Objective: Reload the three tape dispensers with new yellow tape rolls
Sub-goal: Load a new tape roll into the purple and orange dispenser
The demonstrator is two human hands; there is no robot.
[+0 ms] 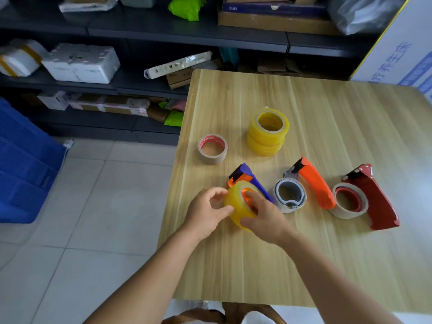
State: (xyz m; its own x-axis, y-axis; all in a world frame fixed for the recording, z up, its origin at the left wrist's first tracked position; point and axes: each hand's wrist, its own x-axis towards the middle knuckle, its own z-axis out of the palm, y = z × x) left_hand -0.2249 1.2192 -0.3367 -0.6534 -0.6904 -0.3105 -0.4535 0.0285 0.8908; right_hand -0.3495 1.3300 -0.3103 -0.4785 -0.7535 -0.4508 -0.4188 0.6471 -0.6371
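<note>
A yellow tape roll (236,202) sits on the hub of the blue and orange dispenser (247,175) near the table's left edge. My left hand (208,215) grips the roll's left side with curled fingers. My right hand (264,216) holds it from the right, fingers in the core. To the right lie an orange dispenser (315,183) with a nearly empty grey core (289,195) and a red dispenser (371,197) with a nearly empty core (349,203). Two stacked yellow rolls (267,132) stand farther back.
A spent brown core (212,148) lies at the left of the wooden table (327,253). Dark shelves with boxes and packages (81,63) stand behind. A blue crate (25,164) sits on the tiled floor at left.
</note>
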